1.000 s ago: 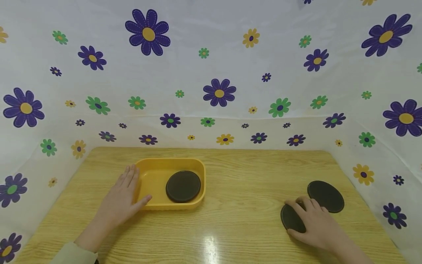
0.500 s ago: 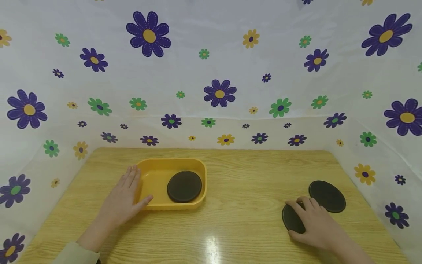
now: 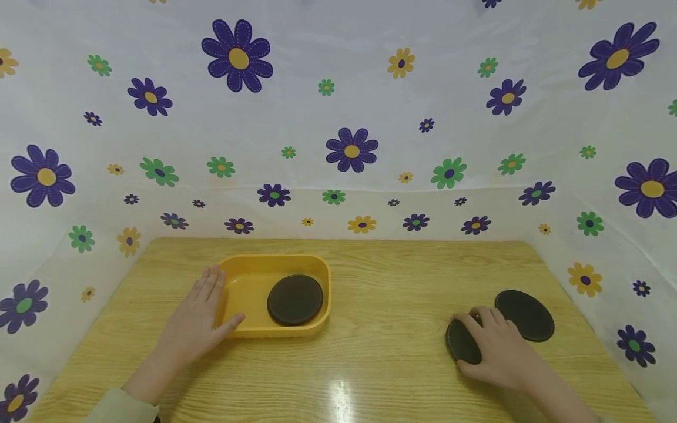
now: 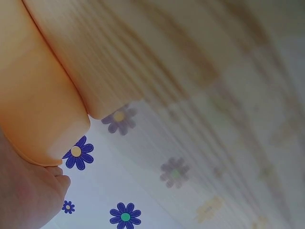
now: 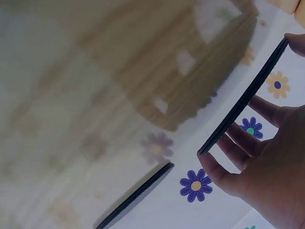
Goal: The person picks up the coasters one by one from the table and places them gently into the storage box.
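Observation:
A yellow rectangular tray (image 3: 244, 296) stands on the left part of the table, with one round black coaster (image 3: 295, 300) flat inside at its right end. Against the tray's left side lies my left hand (image 3: 193, 320), fingers straight and the thumb at the front rim. In the left wrist view that hand (image 4: 35, 193) touches the edge of the tray (image 4: 45, 86). On the right, my right hand (image 3: 499, 351) grips a second black coaster (image 3: 463, 342) by its edge. The right wrist view shows this coaster (image 5: 243, 98) raised off the tabletop between thumb and fingertips.
A third black coaster (image 3: 525, 315) lies flat on the table just behind my right hand. Wood-grain tabletop (image 3: 388, 311) stretches between tray and right hand. White cloth (image 3: 296, 117) with printed flowers encloses the back and both sides.
The right hand has tilted and lifted the coaster, shifting slightly left and up with it. The left hand, the tray and the other coasters stay where they were.

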A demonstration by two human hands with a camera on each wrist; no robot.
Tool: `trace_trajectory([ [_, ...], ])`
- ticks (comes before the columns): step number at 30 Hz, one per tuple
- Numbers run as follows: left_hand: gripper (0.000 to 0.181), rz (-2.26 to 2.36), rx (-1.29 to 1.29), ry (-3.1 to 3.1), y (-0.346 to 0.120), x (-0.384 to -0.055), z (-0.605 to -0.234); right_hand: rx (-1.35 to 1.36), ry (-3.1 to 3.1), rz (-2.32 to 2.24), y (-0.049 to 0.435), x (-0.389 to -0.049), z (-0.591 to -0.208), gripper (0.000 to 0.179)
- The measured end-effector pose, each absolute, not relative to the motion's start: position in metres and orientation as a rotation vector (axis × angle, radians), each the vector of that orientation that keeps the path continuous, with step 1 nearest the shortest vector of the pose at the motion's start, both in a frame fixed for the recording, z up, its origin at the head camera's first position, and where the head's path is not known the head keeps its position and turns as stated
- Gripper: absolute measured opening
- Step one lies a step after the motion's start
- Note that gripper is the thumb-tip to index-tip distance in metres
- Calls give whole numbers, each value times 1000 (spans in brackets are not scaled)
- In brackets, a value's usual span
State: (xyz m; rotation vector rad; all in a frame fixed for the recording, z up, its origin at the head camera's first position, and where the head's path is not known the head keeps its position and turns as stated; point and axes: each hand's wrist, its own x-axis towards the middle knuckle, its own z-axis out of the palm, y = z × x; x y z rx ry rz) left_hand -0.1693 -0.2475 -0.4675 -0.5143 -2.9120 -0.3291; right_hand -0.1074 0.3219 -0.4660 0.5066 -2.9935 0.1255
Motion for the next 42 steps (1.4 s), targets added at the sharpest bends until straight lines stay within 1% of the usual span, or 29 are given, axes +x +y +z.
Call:
trace_trajectory([
  [9,101,-326,-516,-2923,-247,-170,-468,593,-2967,99,304,-129,-455,79],
  [19,100,-336,-517,-2927,-248,-170,-470,662,-2930,125,273,-153,-445,78],
  [28,101,-334,-509,-2939,-249,-169,-470,719,-2906,162,236,-174,-443,79],
  [42,101,-331,-515,-2934,-247,-169,-467,879,-2869,199,174,-207,-423,83],
])
